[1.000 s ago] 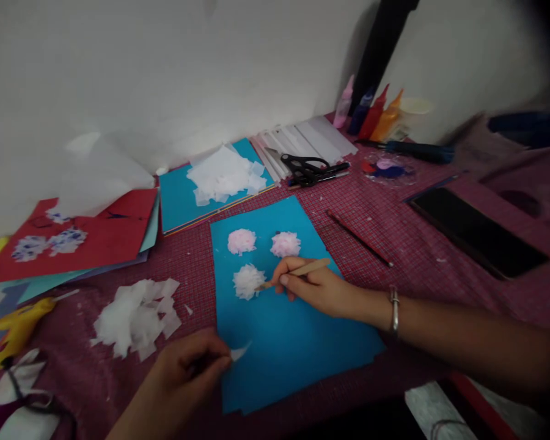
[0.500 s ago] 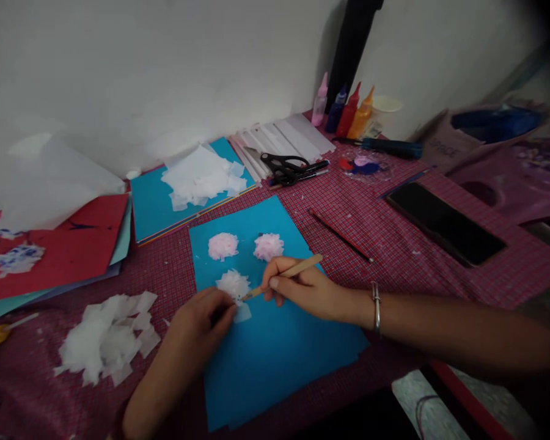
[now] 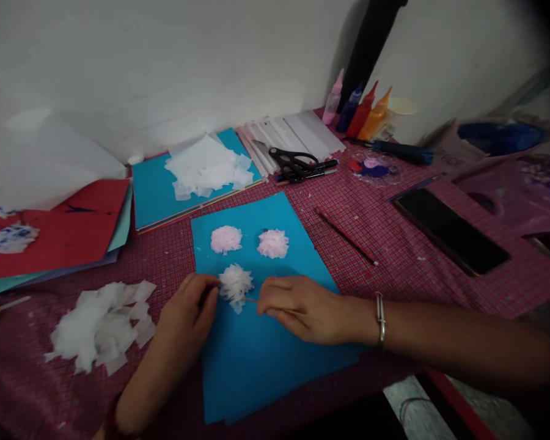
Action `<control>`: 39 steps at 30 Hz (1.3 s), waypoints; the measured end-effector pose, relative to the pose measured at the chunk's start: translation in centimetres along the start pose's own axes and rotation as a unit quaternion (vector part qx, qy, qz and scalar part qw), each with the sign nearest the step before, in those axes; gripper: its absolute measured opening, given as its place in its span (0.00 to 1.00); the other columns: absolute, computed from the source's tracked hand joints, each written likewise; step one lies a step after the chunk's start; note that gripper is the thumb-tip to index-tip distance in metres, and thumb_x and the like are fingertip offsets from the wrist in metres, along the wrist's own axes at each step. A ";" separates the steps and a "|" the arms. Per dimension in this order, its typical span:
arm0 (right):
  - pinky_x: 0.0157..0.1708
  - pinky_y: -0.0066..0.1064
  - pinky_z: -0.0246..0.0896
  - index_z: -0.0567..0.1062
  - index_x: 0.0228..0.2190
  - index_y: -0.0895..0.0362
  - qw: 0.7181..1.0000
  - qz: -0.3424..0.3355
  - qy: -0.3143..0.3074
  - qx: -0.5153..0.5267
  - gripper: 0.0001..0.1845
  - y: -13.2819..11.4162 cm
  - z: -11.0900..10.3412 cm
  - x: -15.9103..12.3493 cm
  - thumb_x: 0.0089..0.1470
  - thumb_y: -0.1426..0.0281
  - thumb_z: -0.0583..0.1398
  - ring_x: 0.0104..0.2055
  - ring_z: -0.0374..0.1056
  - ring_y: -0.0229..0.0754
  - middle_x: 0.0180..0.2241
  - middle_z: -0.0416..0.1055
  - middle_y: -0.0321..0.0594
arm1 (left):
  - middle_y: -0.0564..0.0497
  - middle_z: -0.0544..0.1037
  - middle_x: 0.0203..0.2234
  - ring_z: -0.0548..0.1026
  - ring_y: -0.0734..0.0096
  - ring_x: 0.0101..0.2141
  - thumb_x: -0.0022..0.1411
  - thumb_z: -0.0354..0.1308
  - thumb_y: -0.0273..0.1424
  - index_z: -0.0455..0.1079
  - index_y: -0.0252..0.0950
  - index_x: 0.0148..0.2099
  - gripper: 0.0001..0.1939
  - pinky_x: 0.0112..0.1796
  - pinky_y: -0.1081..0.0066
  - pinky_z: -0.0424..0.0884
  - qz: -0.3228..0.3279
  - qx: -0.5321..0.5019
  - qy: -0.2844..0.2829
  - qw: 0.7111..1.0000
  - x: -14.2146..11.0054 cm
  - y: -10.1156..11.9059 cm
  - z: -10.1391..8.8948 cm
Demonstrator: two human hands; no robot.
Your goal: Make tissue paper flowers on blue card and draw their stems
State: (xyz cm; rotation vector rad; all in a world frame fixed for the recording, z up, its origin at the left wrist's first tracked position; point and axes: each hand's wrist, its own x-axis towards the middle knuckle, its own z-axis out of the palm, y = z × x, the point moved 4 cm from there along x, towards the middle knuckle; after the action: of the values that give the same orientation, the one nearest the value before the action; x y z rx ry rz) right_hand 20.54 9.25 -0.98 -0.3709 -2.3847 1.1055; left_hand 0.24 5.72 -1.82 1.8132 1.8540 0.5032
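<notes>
A blue sheet of paper (image 3: pixel 256 373) lies on the checked cloth. On it sit two pale pink tissue puffs, one at the left (image 3: pixel 226 239) and one at the right (image 3: pixel 274 243). Below them is a white tissue-paper puff (image 3: pixel 235 282). My right hand (image 3: pixel 302 308) grips a thin wooden stick (image 3: pixel 251 300), its tip at the puff's lower edge; most of the stick is hidden by the hand. My left hand (image 3: pixel 192 311) rests on the sheet with fingers bent and thumb apart, fingertips at the puff's left side.
Loose white tissue squares (image 3: pixel 103 327) lie at left, more (image 3: pixel 208 168) on the blue stack behind. Black scissors (image 3: pixel 293 162), a red paintbrush (image 3: pixel 346 236), a phone (image 3: pixel 451 231), a paint palette (image 3: pixel 373 166) and paint bottles (image 3: pixel 362 113) surround the sheet. Red paper (image 3: pixel 87 226) lies far left.
The stick has tilted lower in my right hand, which has turned over it. My left hand has drawn slightly left and up. The loose tissue square below the white puff is now gathered against it.
</notes>
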 end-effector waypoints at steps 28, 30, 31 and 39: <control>0.27 0.33 0.60 0.68 0.31 0.56 0.895 0.248 0.083 0.362 0.14 3.3 -0.1 -1.0 0.60 0.59 0.53 0.26 0.64 0.37 0.26 0.67 0.37 | 0.44 0.76 0.33 0.74 0.58 0.35 0.63 0.50 0.34 0.72 0.35 0.37 0.11 0.39 0.59 0.70 -0.026 0.250 0.135 0.959 -4.5 -5.3 -7.6; 0.28 0.33 0.60 0.68 0.30 0.55 0.896 0.251 0.087 0.357 0.14 3.1 -0.2 -1.0 0.60 0.58 0.53 0.26 0.64 0.37 0.26 0.67 0.37 | 0.41 0.77 0.38 0.73 0.51 0.40 0.61 0.52 0.34 0.72 0.34 0.40 0.11 0.44 0.52 0.67 -0.022 0.271 0.109 0.956 -3.4 -6.0 -8.0; 0.28 0.32 0.60 0.68 0.30 0.55 0.896 0.252 0.088 0.355 0.14 3.1 -0.3 -0.9 0.60 0.59 0.53 0.26 0.64 0.37 0.27 0.67 0.37 | 0.40 0.77 0.40 0.72 0.50 0.42 0.60 0.53 0.33 0.72 0.34 0.42 0.12 0.45 0.51 0.66 -0.019 0.279 0.093 0.956 -2.9 -6.2 -7.8; 0.27 0.31 0.60 0.68 0.31 0.56 0.895 0.251 0.084 0.359 0.13 3.1 -0.1 -0.9 0.60 0.60 0.53 0.26 0.63 0.36 0.27 0.67 0.36 | 0.43 0.78 0.32 0.74 0.55 0.36 0.60 0.48 0.29 0.72 0.36 0.36 0.10 0.41 0.59 0.67 -0.076 0.266 0.090 0.957 -1.0 -7.4 -7.1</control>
State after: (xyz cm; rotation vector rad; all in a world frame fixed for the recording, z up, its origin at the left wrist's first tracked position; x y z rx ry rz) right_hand 21.47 10.96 -3.59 -0.7872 -1.5934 1.9849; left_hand -9.93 4.96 -0.29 1.9761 2.4068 0.1135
